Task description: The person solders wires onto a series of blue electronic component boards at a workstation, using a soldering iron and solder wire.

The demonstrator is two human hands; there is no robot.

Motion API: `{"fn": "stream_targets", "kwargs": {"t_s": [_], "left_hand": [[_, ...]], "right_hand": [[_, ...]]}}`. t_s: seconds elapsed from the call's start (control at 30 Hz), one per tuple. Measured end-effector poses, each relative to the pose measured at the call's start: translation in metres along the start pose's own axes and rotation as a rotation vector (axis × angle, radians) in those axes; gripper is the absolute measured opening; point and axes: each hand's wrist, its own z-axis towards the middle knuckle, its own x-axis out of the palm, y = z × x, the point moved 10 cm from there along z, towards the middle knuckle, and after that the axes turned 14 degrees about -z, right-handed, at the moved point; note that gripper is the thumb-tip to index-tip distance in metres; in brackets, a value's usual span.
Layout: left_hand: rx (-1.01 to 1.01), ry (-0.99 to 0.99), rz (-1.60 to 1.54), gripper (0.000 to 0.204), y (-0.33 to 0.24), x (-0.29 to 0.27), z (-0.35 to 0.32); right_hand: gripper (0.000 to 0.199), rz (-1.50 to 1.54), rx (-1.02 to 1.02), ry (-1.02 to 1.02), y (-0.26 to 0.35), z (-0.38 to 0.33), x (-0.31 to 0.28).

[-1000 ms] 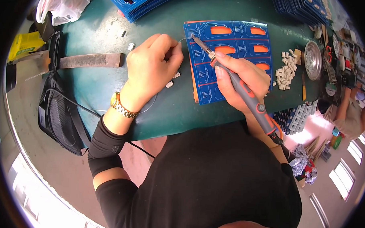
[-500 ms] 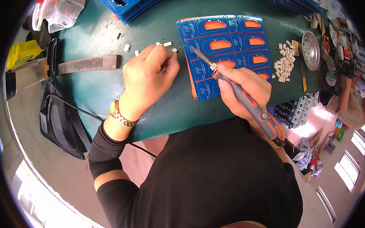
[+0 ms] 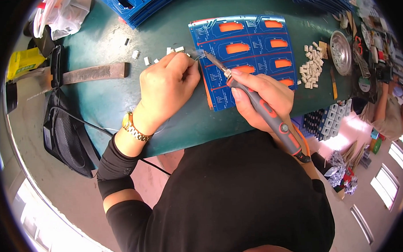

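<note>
A blue circuit board panel [image 3: 256,33] with rectangular cutouts lies on the green tabletop, orange showing through its openings. My right hand [image 3: 265,99] is closed around a grey and orange soldering iron [image 3: 266,112]. Its tip meets the panel's left part, near a row of small holes. Left of the panel, my left hand [image 3: 169,85] is pinched on a thin solder wire [image 3: 198,55], whose end reaches the iron's tip. Faint smoke hangs there. Small white connectors [image 3: 147,61] lie just beyond my left hand.
A pile of white connectors [image 3: 312,66] and a round metal dish [image 3: 341,53] sit right of the panel. Blue boards are stacked at the far left [image 3: 137,8] and far right [image 3: 314,0]. A flat metal bar [image 3: 95,73] extends over the table's left side.
The iron's tip and my right hand have shifted slightly left and up. The view has moved a little; smoke now shows at the tip, where the wire meets it.
</note>
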Motion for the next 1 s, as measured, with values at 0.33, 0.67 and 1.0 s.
{"fn": "stream_targets", "kwargs": {"t_s": [0.33, 0.67, 1.0], "left_hand": [[0.031, 0.060, -0.093, 0.011, -0.011, 0.008, 0.002], [0.111, 0.053, 0.116, 0.010, -0.026, -0.002, 0.001], [-0.177, 0.151, -0.132, 0.014, -0.019, -0.014, -0.020]], "right_hand": [[0.035, -0.042, -0.003, -0.022, -0.002, -0.002, -0.003], [0.034, -0.040, -0.036, -0.057, 0.003, -0.007, -0.008], [0.032, -0.001, -0.042, -0.038, 0.010, -0.022, -0.027]]}}
